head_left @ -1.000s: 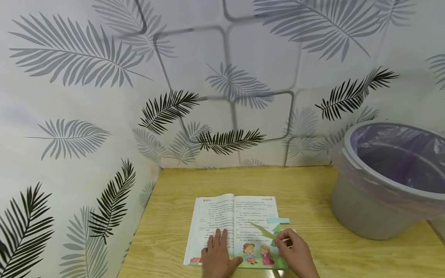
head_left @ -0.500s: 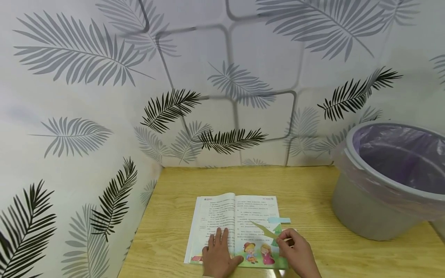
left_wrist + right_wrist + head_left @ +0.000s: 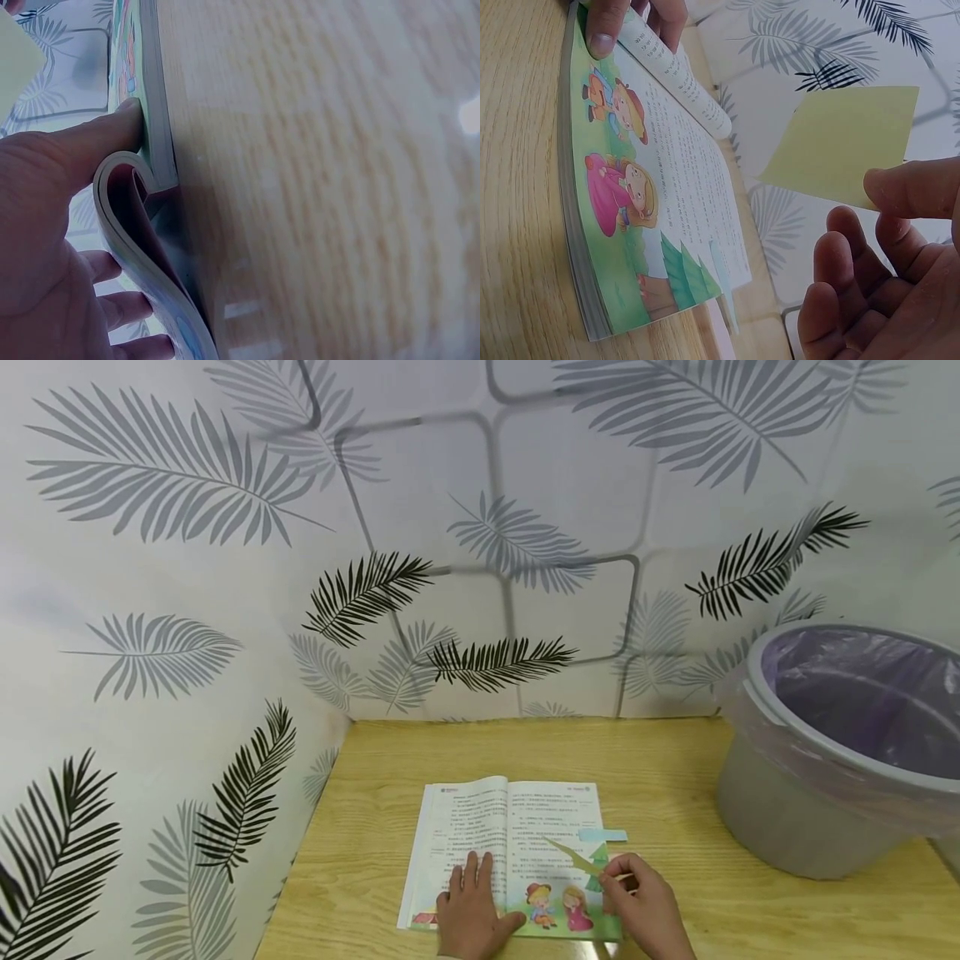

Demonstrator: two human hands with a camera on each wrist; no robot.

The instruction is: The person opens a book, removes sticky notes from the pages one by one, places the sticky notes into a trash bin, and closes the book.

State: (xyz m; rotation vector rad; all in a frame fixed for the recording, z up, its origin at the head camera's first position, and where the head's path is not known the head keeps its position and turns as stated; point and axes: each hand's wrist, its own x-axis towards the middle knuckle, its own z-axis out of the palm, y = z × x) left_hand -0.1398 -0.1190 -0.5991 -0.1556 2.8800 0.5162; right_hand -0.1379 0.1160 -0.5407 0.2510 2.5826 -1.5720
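An open book (image 3: 551, 806) with printed text and cartoon children lies on the wooden table. My left hand (image 3: 471, 914) rests on its lower middle with fingers spread, thumb on the right page. In the left wrist view the left thumb (image 3: 112, 135) presses the page beside the curled-up left pages. My right hand (image 3: 645, 902) pinches a yellow-green sticky note (image 3: 847, 139) by one corner between thumb and forefinger, holding it over the right page. A light blue sticky tab (image 3: 602, 836) sticks out past the right page's edge.
A grey bin (image 3: 810, 810) with a clear purplish liner stands at the right. Behind the table (image 3: 420, 747) and along its left side are leaf-patterned white coverings (image 3: 555, 618). A pinkish strip (image 3: 714, 330) shows beside the book's right edge.
The sticky note has tilted a little and looks narrower in the head view, with my right hand almost in place. My left hand stays on the book.
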